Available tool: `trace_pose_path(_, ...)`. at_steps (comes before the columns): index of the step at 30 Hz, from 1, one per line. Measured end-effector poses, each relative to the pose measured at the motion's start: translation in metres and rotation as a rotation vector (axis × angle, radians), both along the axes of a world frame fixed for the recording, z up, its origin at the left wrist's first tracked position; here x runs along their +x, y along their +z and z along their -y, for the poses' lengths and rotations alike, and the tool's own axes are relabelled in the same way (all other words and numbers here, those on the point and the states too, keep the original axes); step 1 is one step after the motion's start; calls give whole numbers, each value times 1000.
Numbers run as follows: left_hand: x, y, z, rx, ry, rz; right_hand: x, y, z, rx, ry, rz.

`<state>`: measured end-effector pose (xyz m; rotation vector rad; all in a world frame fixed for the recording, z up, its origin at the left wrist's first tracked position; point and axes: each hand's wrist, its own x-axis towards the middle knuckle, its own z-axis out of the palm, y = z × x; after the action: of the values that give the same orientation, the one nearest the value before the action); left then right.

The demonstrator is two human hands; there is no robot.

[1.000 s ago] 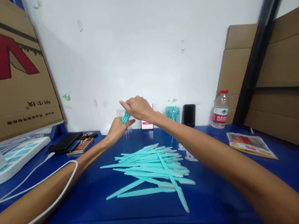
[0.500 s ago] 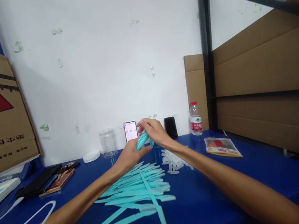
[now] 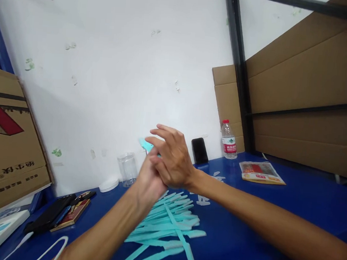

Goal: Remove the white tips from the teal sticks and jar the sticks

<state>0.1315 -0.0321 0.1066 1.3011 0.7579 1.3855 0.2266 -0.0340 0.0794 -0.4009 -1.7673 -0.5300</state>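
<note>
Raised above the table, my left hand (image 3: 150,178) is closed around a bunch of turquoise eyebrow razors (image 3: 145,144), whose ends stick out at the upper left. Most of that bunch is hidden behind the hands. My right hand (image 3: 173,158) lies across the left one, its upper fingers stretched out and apart. Whether its lower fingers touch the razors I cannot tell. Below the hands, a loose pile of turquoise eyebrow razors (image 3: 173,224) spreads over the blue table (image 3: 237,231). Small white plastic pieces (image 3: 203,200) lie behind the pile, partly covered by my right forearm.
A clear jar (image 3: 127,169) and its white lid (image 3: 109,185) stand by the wall. A black phone (image 3: 200,150) leans there too. Farther right are a water bottle (image 3: 229,142) and a snack packet (image 3: 262,172). On the left lie a black case (image 3: 49,214) and a booklet (image 3: 70,217).
My hands have turned and drawn together, with the right now crossing over the left. The razor bunch has tipped toward the upper left. My hands now cover the phone showing a timer.
</note>
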Motion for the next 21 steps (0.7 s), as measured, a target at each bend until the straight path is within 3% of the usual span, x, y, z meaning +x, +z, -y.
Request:
trace_pose_path(3, -2, -9, 6, -38, -69, 51, 2, -1, -5, -29, 27, -26)
trace_pose_path(8, -29, -22, 4, 20, -150, -406, 22, 12, -8, -237, 41, -251)
trace_pose_path(10, -35, -25, 8, 39, -188, -501, 28, 16, -15, -352, -8, -163)
trace_pose_path(13, -36, -32, 14, 45, -256, -482, 34, 11, -30, -494, -41, -79)
trace_pose_path(18, -36, -49, 7, 115, -136, -560, 35, -4, -41, -693, 225, -108)
trace_pose_path(21, -37, -58, 2, 181, -60, -657, 33, -11, -40, -636, 202, -144)
